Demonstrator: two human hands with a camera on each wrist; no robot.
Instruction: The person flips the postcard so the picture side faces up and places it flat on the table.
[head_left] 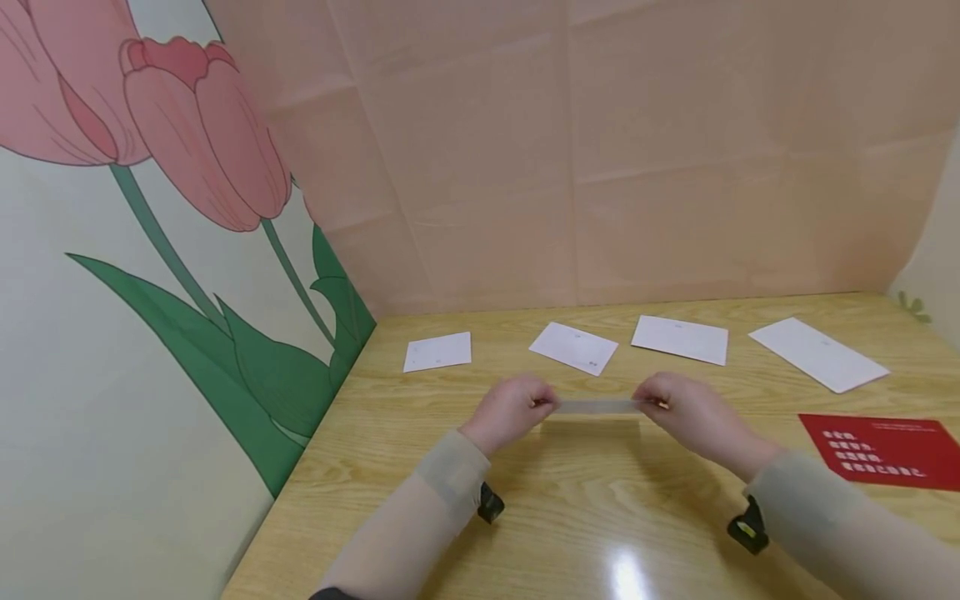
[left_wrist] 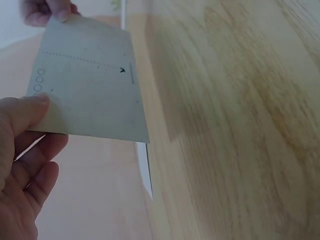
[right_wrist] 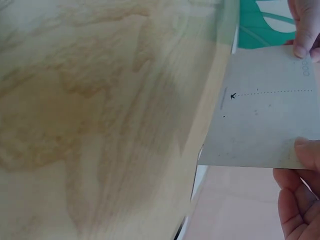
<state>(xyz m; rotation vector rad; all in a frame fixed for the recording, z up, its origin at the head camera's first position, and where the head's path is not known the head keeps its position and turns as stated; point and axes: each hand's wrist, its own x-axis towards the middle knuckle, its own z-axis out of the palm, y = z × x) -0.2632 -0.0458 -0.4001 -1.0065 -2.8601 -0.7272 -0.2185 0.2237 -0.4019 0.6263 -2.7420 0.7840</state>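
A pale grey card (head_left: pixel 597 407) is held level above the wooden table, seen nearly edge-on in the head view. My left hand (head_left: pixel 512 408) pinches its left end, with the thumb on top and fingers beneath. At the opposite end, my right hand (head_left: pixel 696 417) pinches it the same way. In the left wrist view the face of the card (left_wrist: pixel 92 90) carries a dotted line ending in a small arrow, plus a row of small circles along one edge. The right wrist view shows the same printed face of the card (right_wrist: pixel 260 120) between both hands.
Several white cards lie in a row along the back of the table, from a small one (head_left: pixel 438 352) at left to a longer one (head_left: pixel 819 354) at right. A red card (head_left: pixel 885 450) with white print lies at the right. Behind stands a pink sheet (head_left: pixel 600 167); a tulip-printed wall (head_left: pixel 172 350) is at left.
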